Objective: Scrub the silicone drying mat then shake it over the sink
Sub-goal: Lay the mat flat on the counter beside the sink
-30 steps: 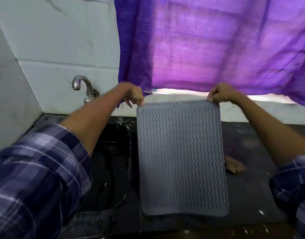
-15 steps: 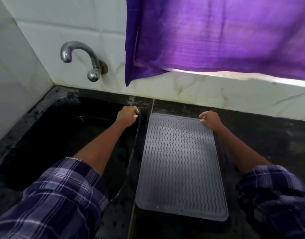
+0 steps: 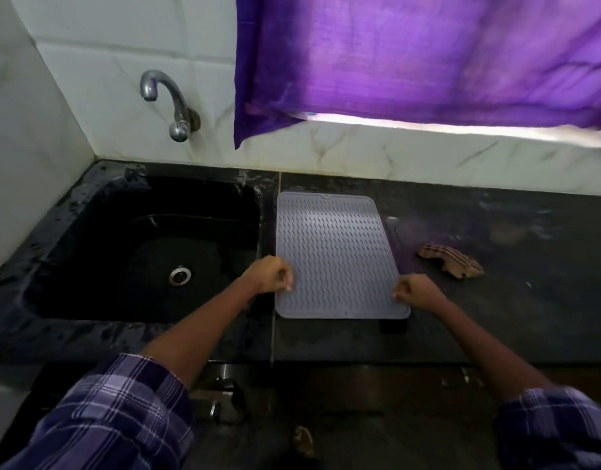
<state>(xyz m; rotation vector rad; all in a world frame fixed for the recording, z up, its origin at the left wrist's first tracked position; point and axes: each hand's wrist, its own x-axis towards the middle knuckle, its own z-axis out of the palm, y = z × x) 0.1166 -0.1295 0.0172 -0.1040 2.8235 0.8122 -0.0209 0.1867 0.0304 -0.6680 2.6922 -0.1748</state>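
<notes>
Head view shows me the grey silicone drying mat [image 3: 336, 256] lying flat on the dark surface [image 3: 496, 317], its left long edge running along the seam just right of the black sink [image 3: 99, 212], its near short edge close to the surface's front edge. My left hand [image 3: 270, 274] sits at the mat's left edge near the front corner, fingers curled in; my right hand [image 3: 415, 291] sits at the right edge near the other front corner, also curled. Both hands are closed narrow and touch the mat's edges, but I cannot tell whether either one actually pinches the rim or only rests against it. My worry from here: silicone is floppy and likely slick, so if I lift by two front corners only, I judge the far end could sag and drag across the grimy surface, or a corner could slip out of a loose pinch during a shake. Swinging it left over the basin also brings it toward the tap [image 3: 170, 103] on the back wall, and a wide shake could flick water at the purple curtain [image 3: 411, 56] hanging above the back edge. A striped wooden-looking object [image 3: 450, 262] lies on the surface just right of the mat, clear of my right hand; it may be the scrubber, though I cannot say for sure.
</notes>
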